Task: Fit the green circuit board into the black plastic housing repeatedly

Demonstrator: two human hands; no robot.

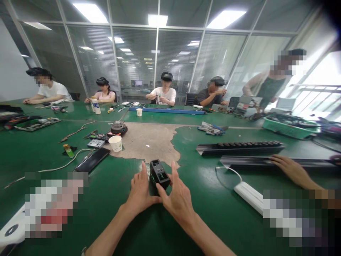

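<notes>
A small black box (pixel 159 174) with square openings in its face stands tilted on the green table mat (pixel 45 153), right between the person's two hands. The left hand (pixel 140 192) is narrowed against the box's left side, its fingers pointing up. The right hand (pixel 177 201) closes on the box from the lower right, thumb raised and forefinger reaching under its near corner, so the box is gripped between them.

Just right of the hands lies a white power strip (pixel 249 195) with a white cord (pixel 230 170) looping away from it. To the left lies a black phone (pixel 92 160), with a paper cup (pixel 115 143) and a small green bottle (pixel 68 150) beyond. Farther right, two long black bars sit on the mat, and another person's hand (pixel 293 171) rests on the nearer bar (pixel 266 162). Past them, a green plastic basket (pixel 289 128) holds dark parts that are too small to tell apart. Straight ahead, a torn gap in the mat shows a bare tan tabletop (pixel 147 140), and a long blue bar (pixel 167 111) lies across the far side, near seated co-workers.
</notes>
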